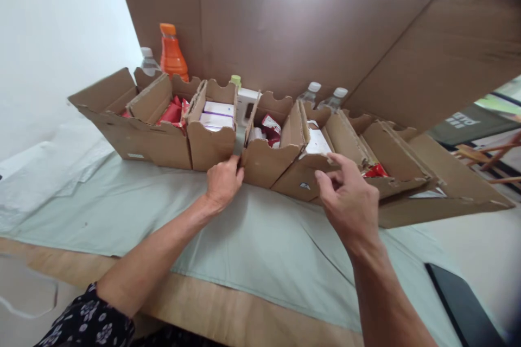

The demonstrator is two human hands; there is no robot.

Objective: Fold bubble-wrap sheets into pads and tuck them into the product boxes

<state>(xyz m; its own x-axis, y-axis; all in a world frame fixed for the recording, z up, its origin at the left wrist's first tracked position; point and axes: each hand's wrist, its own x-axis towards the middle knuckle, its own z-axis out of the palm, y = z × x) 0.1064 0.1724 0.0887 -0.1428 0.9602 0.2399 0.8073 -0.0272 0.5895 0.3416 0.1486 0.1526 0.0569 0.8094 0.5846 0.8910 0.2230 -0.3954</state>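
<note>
Left hand (pixel 223 181): fingers curled at the gap between pack box (pixel 210 145) and packet box (pixel 266 167), grip impossible to tell; right hand (pixel 350 200): thumb and forefinger parted at next box's (pixel 291 181) front rim; row seems mostly set, that gap remaining; orange bottle (pixel 172 57) is half hidden behind; end boxes' contents unclear; dark slab (pixel 464 303) cut off.

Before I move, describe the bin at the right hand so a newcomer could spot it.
In front of the tall cardboard panel, find the open bin at the right hand. Unlike its neighbours, which show red packaging, it holds a white item and bears a small dark-and-white front mark.
</note>
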